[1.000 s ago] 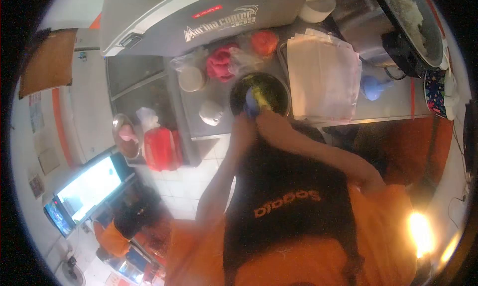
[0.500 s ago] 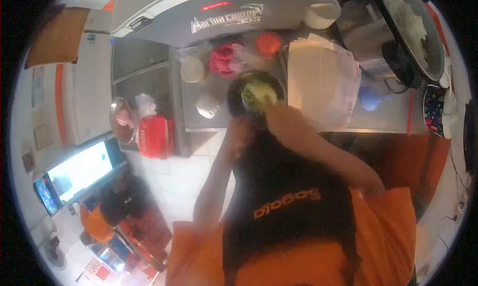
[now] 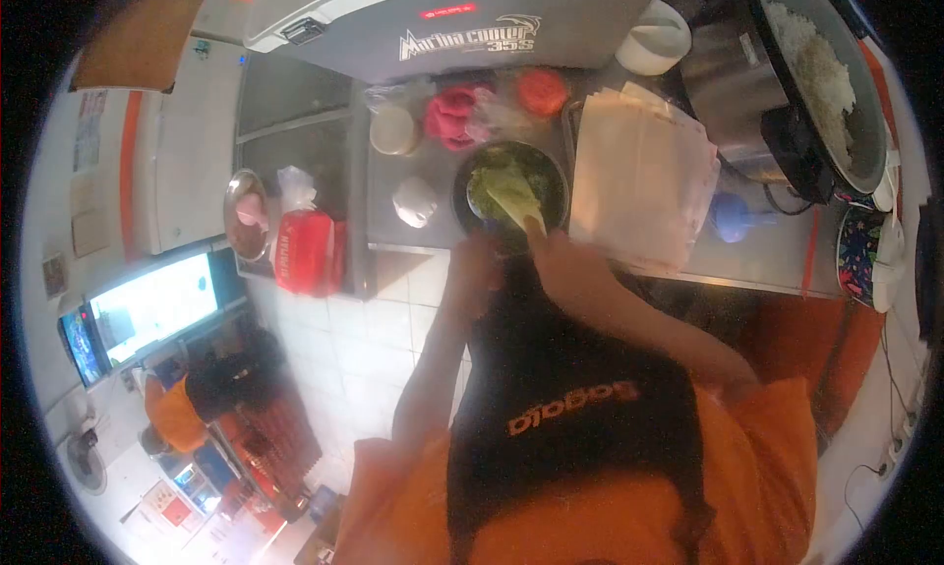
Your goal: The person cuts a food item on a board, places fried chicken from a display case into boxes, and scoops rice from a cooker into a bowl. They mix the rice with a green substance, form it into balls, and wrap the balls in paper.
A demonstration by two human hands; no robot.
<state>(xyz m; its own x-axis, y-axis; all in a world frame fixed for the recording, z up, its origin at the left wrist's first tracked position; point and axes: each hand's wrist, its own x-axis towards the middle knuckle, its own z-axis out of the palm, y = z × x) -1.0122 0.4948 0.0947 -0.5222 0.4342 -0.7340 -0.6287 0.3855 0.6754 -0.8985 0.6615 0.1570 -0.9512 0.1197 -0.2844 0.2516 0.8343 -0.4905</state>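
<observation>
A dark round bowl (image 3: 559,211) stands at the counter's front edge with green leafy bits inside. My right hand (image 3: 560,260) is closed on the narrow end of a pale green leafy vegetable (image 3: 509,188), whose wide part lies over the bowl. At the bowl's lower left is my left hand (image 3: 476,262), with fingers curled; a small blue thing shows beside it, too blurred to name. Left of the bowl sits a white knotted bag (image 3: 415,202). Behind it are a pink cloth-like bundle (image 3: 454,117) and a red round thing (image 3: 542,92).
Paper sheets (image 3: 639,181) lie right of the bowl, and a large cooker (image 3: 733,88) with rice stands beyond. A grey cooler (image 3: 442,39) borders the back. On the left are a red bag (image 3: 307,253) and a metal dish (image 3: 234,233). Another person (image 3: 177,415) is at lower left.
The vegetable has tilted, and its narrow end now points down toward my right hand. The view has shifted slightly. My left hand remains at the bowl's near edge.
</observation>
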